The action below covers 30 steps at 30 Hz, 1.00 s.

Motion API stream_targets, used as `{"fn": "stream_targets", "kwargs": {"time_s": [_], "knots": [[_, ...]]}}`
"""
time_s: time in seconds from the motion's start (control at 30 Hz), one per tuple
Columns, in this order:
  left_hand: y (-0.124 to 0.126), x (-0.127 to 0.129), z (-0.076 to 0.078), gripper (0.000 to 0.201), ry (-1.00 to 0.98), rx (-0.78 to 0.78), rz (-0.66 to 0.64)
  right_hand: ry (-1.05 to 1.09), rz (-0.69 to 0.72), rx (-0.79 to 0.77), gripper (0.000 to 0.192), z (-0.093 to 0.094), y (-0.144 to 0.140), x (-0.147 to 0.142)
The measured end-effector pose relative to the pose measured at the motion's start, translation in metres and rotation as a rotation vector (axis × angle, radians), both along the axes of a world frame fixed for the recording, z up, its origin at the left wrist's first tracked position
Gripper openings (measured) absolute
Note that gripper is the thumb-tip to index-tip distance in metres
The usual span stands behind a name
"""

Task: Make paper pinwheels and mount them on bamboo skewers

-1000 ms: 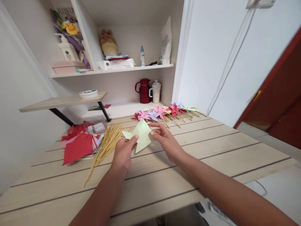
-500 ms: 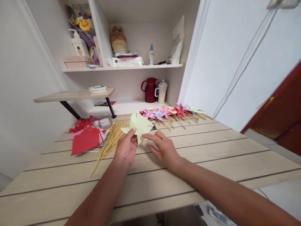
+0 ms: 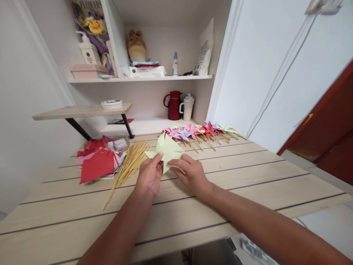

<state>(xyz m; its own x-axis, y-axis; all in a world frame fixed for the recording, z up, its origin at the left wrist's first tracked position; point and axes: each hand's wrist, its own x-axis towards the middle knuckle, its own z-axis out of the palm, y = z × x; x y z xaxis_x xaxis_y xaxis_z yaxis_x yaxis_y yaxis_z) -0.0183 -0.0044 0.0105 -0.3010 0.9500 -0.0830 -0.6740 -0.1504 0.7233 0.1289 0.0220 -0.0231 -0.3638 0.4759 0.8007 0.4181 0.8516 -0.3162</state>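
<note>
Above the table I have a pale green paper pinwheel, cut into pointed flaps, with no stick visible on it. My left hand pinches its lower left part, thumb on top and fingers underneath. At its lower right edge, the fingers and thumb of my right hand close on a flap. Thin wooden sticks lie in a loose pile just left of my left hand. Beyond my hands, finished pinwheels on sticks in pink, purple, red and green form a row.
A stack of coloured paper, red on top, lies at the left beside a clear plastic packet. Behind it stands a small raised shelf on black legs. A red jug and a tumbler stand at the back.
My right fingers have come in from just beside the paper and closed on its lower right flap. The left hand keeps its hold. The whole view has shifted slightly.
</note>
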Motion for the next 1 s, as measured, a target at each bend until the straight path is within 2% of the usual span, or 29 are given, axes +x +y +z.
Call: {"fn": "stream_targets", "kwargs": {"time_s": [0.17, 0.43, 0.7, 1.0], "knots": [[-0.003, 0.003, 0.000, 0.016, 0.044, -0.019, -0.015, 0.049, 0.063, -0.071, 0.022, 0.002, -0.003, -0.001], [-0.005, 0.006, 0.000, 0.025, 0.137, -0.009, 0.017, 0.272, 0.064, -0.376, 0.026, 0.017, 0.000, -0.001], [-0.007, 0.011, 0.002, 0.032, 0.243, 0.008, 0.063, 0.410, 0.100, -0.663, 0.022, 0.022, 0.002, 0.000], [-0.006, 0.012, 0.000, 0.033, 0.298, 0.007, 0.071, 0.453, 0.108, -0.747, 0.021, 0.023, 0.005, 0.000]]}}
